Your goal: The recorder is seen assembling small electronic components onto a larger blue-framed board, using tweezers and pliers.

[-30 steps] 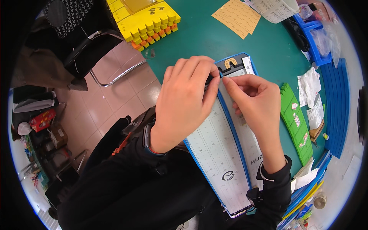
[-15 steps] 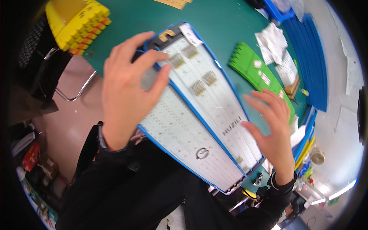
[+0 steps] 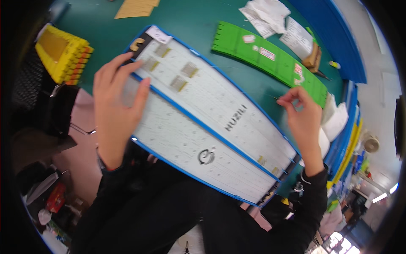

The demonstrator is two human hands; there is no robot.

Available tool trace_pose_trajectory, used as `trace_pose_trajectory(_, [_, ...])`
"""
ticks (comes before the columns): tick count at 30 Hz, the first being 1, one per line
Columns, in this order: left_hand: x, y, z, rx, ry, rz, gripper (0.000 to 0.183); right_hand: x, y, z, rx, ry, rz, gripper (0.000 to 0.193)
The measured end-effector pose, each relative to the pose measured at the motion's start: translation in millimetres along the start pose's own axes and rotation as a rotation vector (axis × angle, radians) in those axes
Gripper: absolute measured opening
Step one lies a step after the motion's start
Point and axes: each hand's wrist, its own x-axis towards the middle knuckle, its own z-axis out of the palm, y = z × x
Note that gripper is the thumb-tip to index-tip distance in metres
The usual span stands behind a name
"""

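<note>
A long open white case [image 3: 220, 101] with blue edges lies at a slant across the middle, its two panels side by side and lined with fine markings. Small gold-coloured hook rows [image 3: 190, 69] sit on the upper panel. At the upper left end, my left hand [image 3: 116, 101] rests on the case with fingers spread, the thumb near the blue divider. Beyond the case's right edge, my right hand [image 3: 302, 116] is closed in a pinch. A tiny dark, thin thing shows at its fingertips; I cannot make out its kind.
A green segmented strip [image 3: 270, 57] with labels lies on the green table [image 3: 177, 25] beyond the case. White crumpled papers [image 3: 270, 15] are at the far right. A stack of yellow boards [image 3: 63, 53] is at the left edge, near a dark chair [image 3: 31, 76].
The case with my left hand on it appears further left in view. My right hand has gone from spread fingers to a pinch. The view has shifted to the right.
</note>
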Motion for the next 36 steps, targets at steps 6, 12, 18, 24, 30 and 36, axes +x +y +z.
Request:
trace_pose_trajectory(6, [-5,-4,2,0.005,0.005,0.024,0.026,-38,-3,-14,0.029,-0.019,0.14,0.028])
trace_pose_trajectory(12, [-7,-1,6,-0.08,0.019,-0.027,0.022,-107,-35,-45,0.23,-0.075,0.172,0.037])
trace_pose_trajectory(18, [-12,40,8,0.014,0.064,0.08,0.031,-127,-42,-21,0.302,-0.064,0.211,0.041])
trace_pose_trajectory(24, [-43,131,12,-0.487,-0.603,0.361,0.044,-116,-40,-11,0.062,-0.047,0.048,0.044])
trace_pose_trajectory(30, [-58,150,29,-0.519,-0.655,0.475,0.046,-122,-32,-4,0.227,-0.019,0.037,0.042])
trace_pose_trajectory(36, [-61,154,31,-0.481,-0.648,0.477,0.044,-121,-31,-8,0.235,-0.047,0.051,0.041])
